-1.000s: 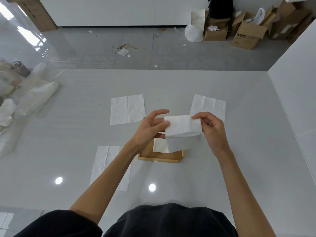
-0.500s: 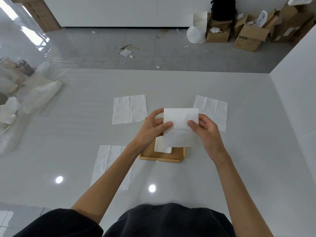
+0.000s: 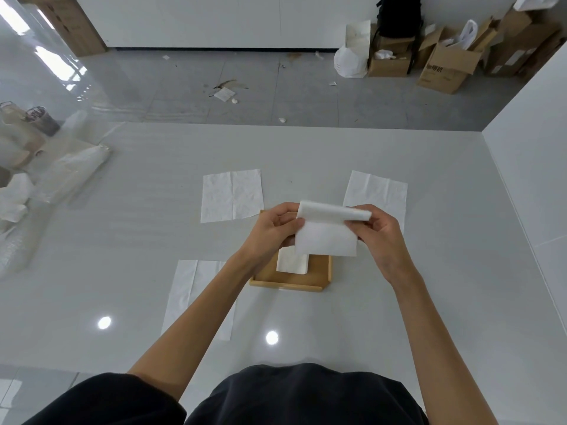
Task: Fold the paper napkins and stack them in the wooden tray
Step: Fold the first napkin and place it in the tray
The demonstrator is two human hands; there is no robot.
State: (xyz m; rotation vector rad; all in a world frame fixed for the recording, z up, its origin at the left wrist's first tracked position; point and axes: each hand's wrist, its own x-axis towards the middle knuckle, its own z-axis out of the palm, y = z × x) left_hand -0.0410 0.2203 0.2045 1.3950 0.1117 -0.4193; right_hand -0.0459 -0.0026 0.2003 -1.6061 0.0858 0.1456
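Both hands hold one white paper napkin [image 3: 326, 237] in the air above the wooden tray [image 3: 319, 276]. My left hand [image 3: 271, 231] pinches its left edge and my right hand [image 3: 379, 231] grips its right side, where the top edge is curled over. A folded napkin [image 3: 291, 262] lies inside the tray, partly hidden by the held one. Three flat napkins rest on the white table: one far left of the tray [image 3: 231, 195], one far right [image 3: 379, 190], one near left [image 3: 191, 294] under my left forearm.
Plastic bags and packaging [image 3: 46, 173] crowd the table's left edge. A white wall [image 3: 537, 148] borders the table on the right. Cardboard boxes [image 3: 445, 62] and litter sit on the floor beyond the far table edge.
The napkin's top edge has been bent over toward me, and my right hand has shifted up to the right corner. My left hand keeps its hold on the left edge.
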